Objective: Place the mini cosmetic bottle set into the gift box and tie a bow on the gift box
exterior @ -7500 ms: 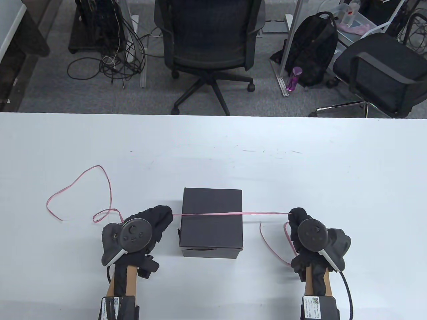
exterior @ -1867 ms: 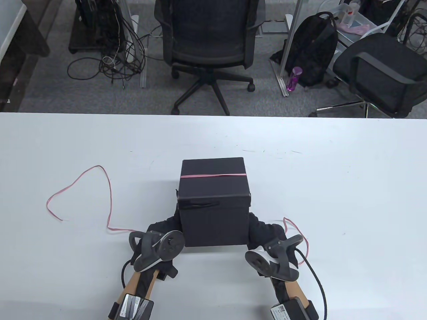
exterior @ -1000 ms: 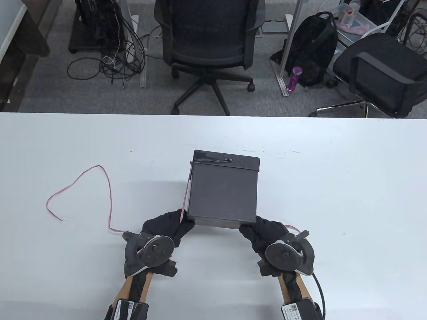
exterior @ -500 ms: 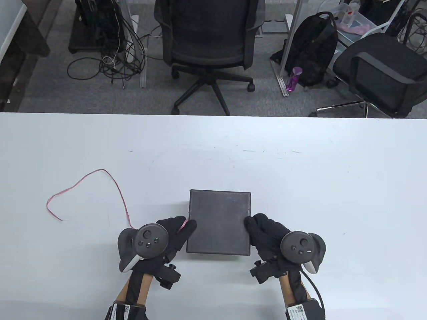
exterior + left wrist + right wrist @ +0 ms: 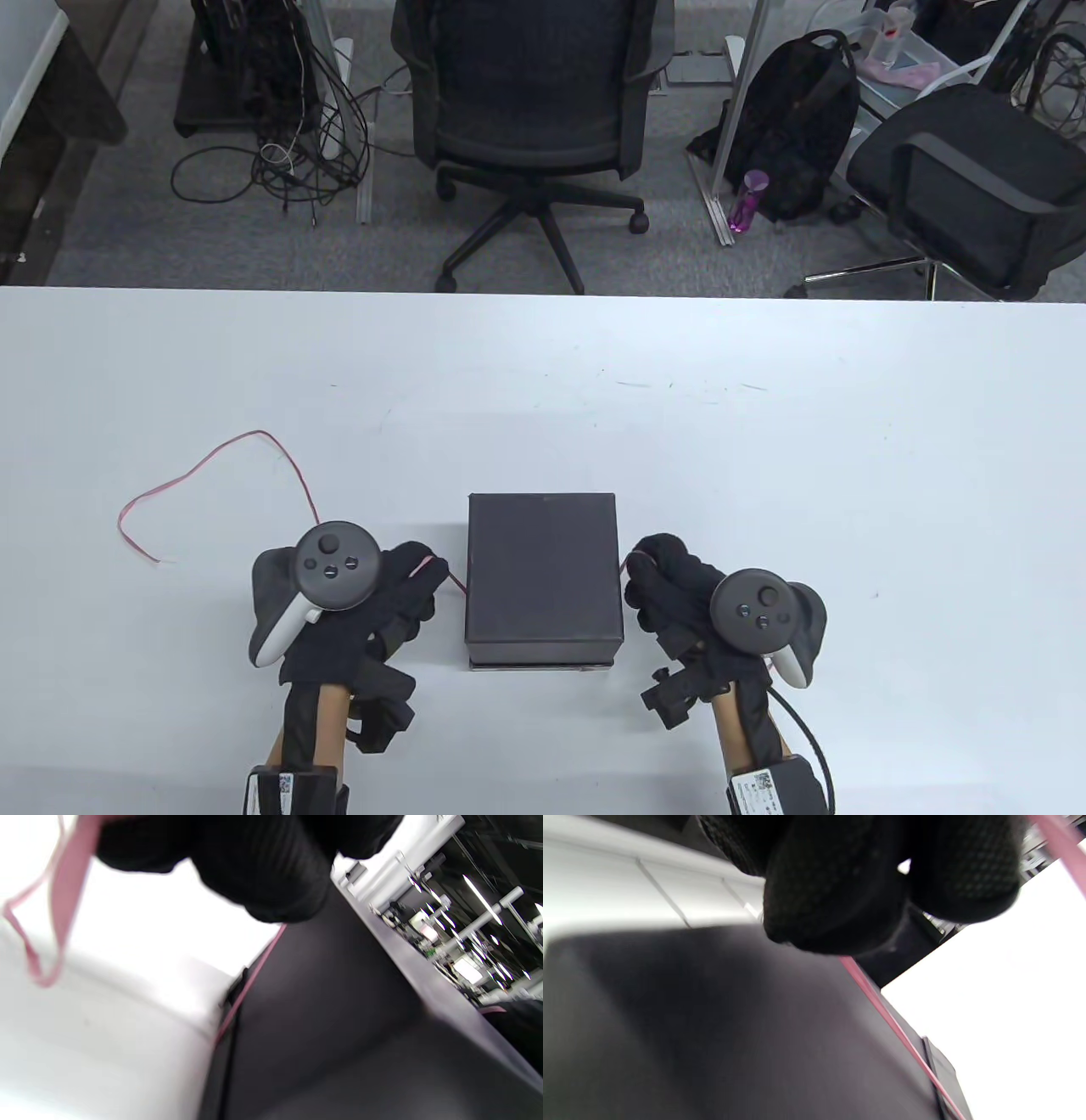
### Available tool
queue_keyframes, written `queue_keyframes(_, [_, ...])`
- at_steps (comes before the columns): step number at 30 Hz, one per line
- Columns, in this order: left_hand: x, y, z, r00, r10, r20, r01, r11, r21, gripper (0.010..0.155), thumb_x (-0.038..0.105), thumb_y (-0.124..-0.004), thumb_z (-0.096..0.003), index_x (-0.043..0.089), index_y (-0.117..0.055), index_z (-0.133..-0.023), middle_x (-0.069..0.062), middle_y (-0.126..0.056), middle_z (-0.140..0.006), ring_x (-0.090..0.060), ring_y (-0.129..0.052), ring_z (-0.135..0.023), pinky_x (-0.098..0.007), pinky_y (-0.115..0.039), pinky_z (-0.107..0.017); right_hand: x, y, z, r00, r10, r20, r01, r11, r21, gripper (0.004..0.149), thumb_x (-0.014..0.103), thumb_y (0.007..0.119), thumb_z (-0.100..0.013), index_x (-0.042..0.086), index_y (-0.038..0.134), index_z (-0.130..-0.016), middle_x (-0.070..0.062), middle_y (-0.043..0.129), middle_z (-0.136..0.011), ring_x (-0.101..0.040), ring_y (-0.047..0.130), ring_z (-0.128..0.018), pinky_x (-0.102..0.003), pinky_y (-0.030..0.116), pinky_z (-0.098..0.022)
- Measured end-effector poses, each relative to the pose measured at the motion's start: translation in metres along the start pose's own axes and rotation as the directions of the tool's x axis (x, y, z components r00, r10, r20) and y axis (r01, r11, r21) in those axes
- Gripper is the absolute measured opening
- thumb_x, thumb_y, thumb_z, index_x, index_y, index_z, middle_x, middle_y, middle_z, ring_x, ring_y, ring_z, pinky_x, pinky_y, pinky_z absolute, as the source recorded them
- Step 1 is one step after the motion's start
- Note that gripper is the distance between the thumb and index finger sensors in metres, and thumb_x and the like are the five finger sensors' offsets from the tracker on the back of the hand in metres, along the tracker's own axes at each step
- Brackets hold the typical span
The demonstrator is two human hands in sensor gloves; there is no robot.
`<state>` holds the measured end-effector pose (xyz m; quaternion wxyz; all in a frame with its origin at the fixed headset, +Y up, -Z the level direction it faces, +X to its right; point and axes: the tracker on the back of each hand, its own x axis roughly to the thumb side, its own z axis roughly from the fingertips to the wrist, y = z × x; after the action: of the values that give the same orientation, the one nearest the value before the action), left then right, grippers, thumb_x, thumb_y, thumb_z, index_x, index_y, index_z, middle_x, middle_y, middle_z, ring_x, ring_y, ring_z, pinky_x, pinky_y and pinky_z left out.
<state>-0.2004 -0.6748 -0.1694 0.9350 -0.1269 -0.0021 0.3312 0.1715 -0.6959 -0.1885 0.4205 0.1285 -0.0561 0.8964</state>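
The black gift box [image 5: 543, 577] rests closed on the white table [image 5: 764, 475], lid side down, near the front edge. A thin pink ribbon [image 5: 280, 446] runs beneath it and comes up both side walls. My left hand [image 5: 434, 567] pinches the ribbon just left of the box, and the long tail loops away to the left. My right hand [image 5: 638, 562] pinches the other end against the box's right side. In the left wrist view the ribbon [image 5: 250, 982] climbs the box wall [image 5: 331, 1018]. The right wrist view shows the ribbon [image 5: 882, 1005] taut under my fingers [image 5: 840, 891]. The bottles are hidden.
Beyond the table's far edge stand two black office chairs [image 5: 534, 102], a black backpack [image 5: 797, 119] and a purple bottle [image 5: 747, 199] on the floor. Cables [image 5: 288, 161] lie on the carpet at the back left.
The box was lifted, turned over and set down lid side down. Both hands have shifted to its sides, drawing the ribbon ends up; the left tail has been pulled in.
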Motion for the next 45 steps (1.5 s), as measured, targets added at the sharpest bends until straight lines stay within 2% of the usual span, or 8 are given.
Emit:
queue_keyframes(3, [-0.014,0.016,0.006,0.990,0.141,0.009,-0.141,0.986,0.084,0.062,0.041,-0.069,-0.0603,0.006,-0.061,-0.111,0.009,-0.096,-0.059,-0.004,-0.097,-0.023,-0.032,-0.092,-0.032,-0.004,-0.017,0.002,0.977,-0.213,-0.007,0.212,0.972,-0.099,0.058,0.022,0.068,-0.059,-0.018,0.055,-0.099,-0.013,0.095,-0.056,-0.019,0.101,-0.031,-0.045,0.087,-0.036])
queue_keyframes(6, [-0.026,0.021,0.007,0.907,0.402,0.123,-0.410,0.911,0.039,0.058,0.038,-0.068,-0.0615,0.012,-0.060,-0.113,0.007,-0.097,-0.062,-0.006,-0.099,-0.026,-0.033,-0.092,-0.034,-0.009,-0.027,0.003,0.887,-0.462,0.018,0.461,0.881,-0.109,0.048,0.020,0.068,-0.059,-0.008,0.067,-0.098,-0.016,0.095,-0.061,-0.021,0.102,-0.038,-0.046,0.087,-0.040])
queue_keyframes(11, [-0.024,0.014,0.001,0.558,0.783,0.274,-0.762,0.614,-0.206,0.047,0.037,-0.070,-0.0616,0.014,-0.077,-0.102,0.001,-0.097,-0.072,-0.013,-0.104,-0.039,-0.039,-0.092,-0.042,-0.004,-0.029,-0.002,0.590,-0.801,0.105,0.799,0.598,0.067,0.048,0.024,0.065,-0.062,-0.003,0.070,-0.101,-0.024,0.087,-0.085,-0.033,0.099,-0.065,-0.053,0.081,-0.054])
queue_keyframes(15, [0.007,0.035,-0.003,0.437,0.826,0.356,-0.797,0.539,-0.272,0.046,0.038,-0.069,-0.0619,0.015,-0.077,-0.101,0.000,-0.096,-0.079,-0.016,-0.106,-0.052,-0.041,-0.091,-0.050,0.012,-0.030,-0.013,0.640,-0.762,0.097,0.759,0.647,0.074,0.052,0.031,0.062,-0.064,-0.004,0.068,-0.103,-0.027,0.083,-0.090,-0.038,0.096,-0.071,-0.056,0.079,-0.057])
queue_keyframes(20, [0.046,0.070,0.007,0.431,0.749,0.503,-0.785,0.586,-0.201,0.045,0.037,-0.068,-0.0616,0.023,-0.073,-0.104,0.001,-0.092,-0.088,-0.015,-0.105,-0.066,-0.041,-0.089,-0.059,0.029,-0.033,-0.026,0.748,-0.658,0.082,0.657,0.753,0.047,0.051,0.030,0.063,-0.063,-0.004,0.073,-0.099,-0.026,0.085,-0.089,-0.038,0.096,-0.071,-0.055,0.079,-0.056])
queue_keyframes(28, [0.034,0.056,-0.004,0.599,0.687,0.411,-0.732,0.678,-0.067,0.044,0.035,-0.069,-0.0615,0.023,-0.074,-0.103,0.000,-0.091,-0.089,-0.018,-0.105,-0.067,-0.042,-0.089,-0.059,0.068,-0.071,-0.033,0.639,-0.713,0.289,0.742,0.670,0.010,0.047,0.028,0.066,-0.059,0.000,0.078,-0.095,-0.023,0.088,-0.085,-0.034,0.098,-0.072,-0.051,0.082,-0.057])
queue_keyframes(37, [0.079,0.106,0.022,0.407,0.644,0.648,-0.807,0.585,-0.075,0.044,0.037,-0.068,-0.0611,0.030,-0.071,-0.104,0.005,-0.088,-0.094,-0.016,-0.102,-0.078,-0.041,-0.087,-0.066,0.070,-0.066,-0.034,0.752,-0.608,0.256,0.636,0.771,-0.037,0.046,0.027,0.067,-0.059,-0.001,0.080,-0.092,-0.023,0.090,-0.083,-0.035,0.099,-0.069,-0.052,0.083,-0.055])
queue_keyframes(45, [0.064,0.084,0.013,0.535,0.626,0.568,-0.755,0.655,-0.011,0.044,0.036,-0.068,-0.0611,0.028,-0.073,-0.104,0.003,-0.089,-0.094,-0.018,-0.103,-0.078,-0.042,-0.087,-0.066,0.110,-0.103,-0.026,0.641,-0.625,0.445,0.709,0.705,-0.031,0.045,0.027,0.068,-0.058,0.000,0.080,-0.092,-0.022,0.090,-0.083,-0.034,0.099,-0.070,-0.052,0.083,-0.056])
